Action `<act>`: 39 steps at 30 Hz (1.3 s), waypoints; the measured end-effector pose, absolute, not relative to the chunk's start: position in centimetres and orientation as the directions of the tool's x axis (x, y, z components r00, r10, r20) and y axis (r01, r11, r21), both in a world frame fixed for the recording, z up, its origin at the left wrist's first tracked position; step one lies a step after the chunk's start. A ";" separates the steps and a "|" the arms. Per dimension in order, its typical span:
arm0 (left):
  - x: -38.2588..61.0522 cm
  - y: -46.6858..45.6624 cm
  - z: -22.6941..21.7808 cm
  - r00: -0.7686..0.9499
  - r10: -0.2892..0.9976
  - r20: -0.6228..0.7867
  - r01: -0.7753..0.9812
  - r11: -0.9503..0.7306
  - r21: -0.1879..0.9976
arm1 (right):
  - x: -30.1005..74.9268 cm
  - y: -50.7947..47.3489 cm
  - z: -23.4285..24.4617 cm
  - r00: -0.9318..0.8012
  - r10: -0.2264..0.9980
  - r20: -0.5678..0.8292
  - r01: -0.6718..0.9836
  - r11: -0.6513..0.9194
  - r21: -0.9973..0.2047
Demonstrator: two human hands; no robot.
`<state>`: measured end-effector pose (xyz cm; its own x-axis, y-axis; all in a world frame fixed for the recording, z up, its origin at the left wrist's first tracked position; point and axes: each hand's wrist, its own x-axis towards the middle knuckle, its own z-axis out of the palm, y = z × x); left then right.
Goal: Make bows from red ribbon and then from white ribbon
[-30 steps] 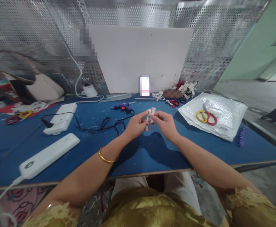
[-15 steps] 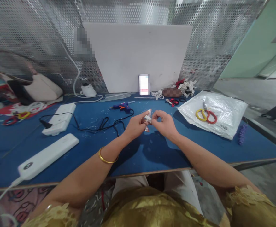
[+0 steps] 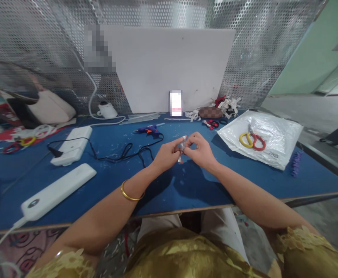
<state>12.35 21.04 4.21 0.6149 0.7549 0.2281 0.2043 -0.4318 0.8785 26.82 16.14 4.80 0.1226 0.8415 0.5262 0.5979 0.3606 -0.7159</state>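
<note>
My left hand (image 3: 166, 156) and my right hand (image 3: 200, 151) meet over the middle of the blue table (image 3: 163, 197). Between their fingertips is a small white-and-silver piece (image 3: 182, 144), thin and strip-like. Its whitish tip sticks up above my left fingers, and a pale end with a reddish mark hangs below. Both hands pinch it, though the fingers cover most of its shape. A blue hot glue gun (image 3: 149, 130) with an orange trigger lies beyond my left hand.
Scissors (image 3: 252, 141) lie on a white bubble mailer (image 3: 276, 129) at right, beside a purple coil (image 3: 296, 164). A phone (image 3: 176, 103) leans on a white board (image 3: 174, 65). At left are a power strip (image 3: 73, 146), a power bank (image 3: 58, 192) and a black cable (image 3: 113, 158).
My right fingers have shifted slightly left, closer to my left fingers. The piece between them has turned, and its middle now looks greyer. The things on the table stay put.
</note>
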 end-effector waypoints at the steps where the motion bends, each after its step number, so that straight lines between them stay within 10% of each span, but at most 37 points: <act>1: 12.3 21.1 4.1 0.612 0.756 0.230 0.215 -0.439 0.872 | 26.8 16.1 4.8 0.122 0.846 0.519 0.580 0.363 -0.729; 19: 12.7 20.7 3.9 0.628 0.756 0.184 0.190 -0.378 0.906 | 27.0 16.9 4.0 0.226 0.893 0.390 0.551 0.213 -0.807; 27: 13.2 20.8 3.0 0.717 0.686 0.124 -0.033 -0.144 0.989 | 26.4 17.0 3.0 0.282 0.779 0.561 0.700 0.233 -0.675; 39: 12.4 20.6 5.2 0.760 0.650 0.000 -0.092 0.107 0.990 | 28.1 18.2 3.8 0.245 0.967 0.064 -0.212 0.117 -0.970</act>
<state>12.39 20.63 5.16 0.7596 0.6504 0.0003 -0.0922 0.1072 0.9900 28.06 18.22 3.83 0.2454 0.9673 0.0636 -0.2117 0.1175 -0.9702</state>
